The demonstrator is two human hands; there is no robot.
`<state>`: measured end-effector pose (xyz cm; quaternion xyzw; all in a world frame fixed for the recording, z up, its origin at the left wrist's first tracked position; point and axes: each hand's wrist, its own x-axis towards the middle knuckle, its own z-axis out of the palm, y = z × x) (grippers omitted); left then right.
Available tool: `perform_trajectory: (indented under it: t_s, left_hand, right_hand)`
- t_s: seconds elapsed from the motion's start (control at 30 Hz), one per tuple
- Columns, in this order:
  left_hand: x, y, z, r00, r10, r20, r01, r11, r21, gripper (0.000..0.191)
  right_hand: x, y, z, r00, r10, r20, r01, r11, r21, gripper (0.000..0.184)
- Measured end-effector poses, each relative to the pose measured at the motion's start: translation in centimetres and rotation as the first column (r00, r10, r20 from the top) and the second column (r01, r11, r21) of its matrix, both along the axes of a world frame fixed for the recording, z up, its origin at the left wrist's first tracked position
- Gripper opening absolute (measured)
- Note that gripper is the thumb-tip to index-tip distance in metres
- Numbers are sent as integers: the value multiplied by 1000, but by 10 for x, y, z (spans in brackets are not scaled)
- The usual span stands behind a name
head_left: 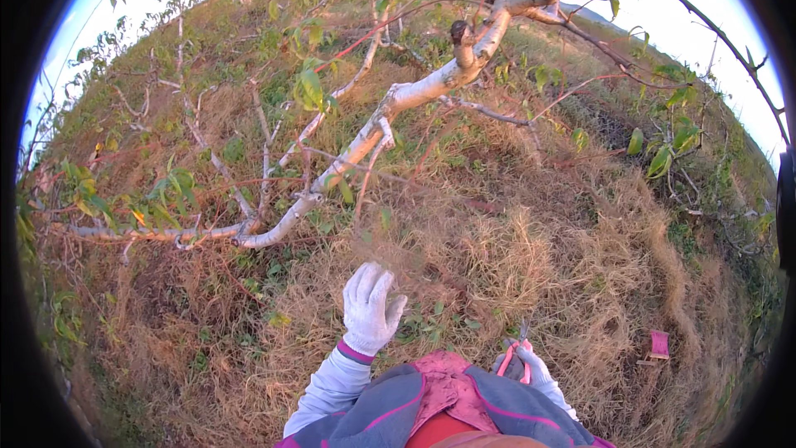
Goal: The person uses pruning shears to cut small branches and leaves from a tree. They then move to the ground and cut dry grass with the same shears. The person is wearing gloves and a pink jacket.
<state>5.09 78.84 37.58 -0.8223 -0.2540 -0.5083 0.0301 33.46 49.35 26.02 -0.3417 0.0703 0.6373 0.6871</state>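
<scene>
My left hand (371,308), in a pale knitted work glove, is raised in front of my body with the thumb apart from the fingers. It holds nothing; the end of a thin twig hangs beyond the fingertips, though blur hides whether they touch. Low at my right side, my right hand (536,366), gloved too, grips pruning shears (511,358) with pink handles. Their metal blades point away from me, and I cannot tell whether they are parted. Across the view ahead runs a thick pale tree branch (354,152), with side shoots and a dark-ended stub.
Thinner branches (217,165) spread at the left, bearing green leaves. A leafy shoot (668,146) hangs at the right. Dry grass (522,249) covers the sloping ground. A small pink object (660,345), of unclear kind, lies on the grass at my right.
</scene>
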Motion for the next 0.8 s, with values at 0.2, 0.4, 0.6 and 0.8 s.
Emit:
perform_trajectory:
  t_s: [0.2, 0.4, 0.6, 0.8]
  left_hand:
    - [-15, -1, -24, 999, 28, -26, -30, 995, -92, 64]
    - [-29, -6, -36, 996, 78, -44, -84, 984, -159, 64]
    - [-44, -14, -47, 986, 139, -92, -156, 962, -225, 66]
    - [-71, -25, -73, 969, 184, -167, -228, 925, -304, 67]
  right_hand:
    - [-1, -4, 10, 993, 116, -17, -115, 993, 6, 51]
    - [-1, 5, -9, 995, 78, 59, -77, 997, -18, 52]
    - [3, 18, -24, 955, -86, 285, 89, 996, 4, 54]
    - [14, 27, -9, 898, -92, 430, -47, 952, 303, 59]
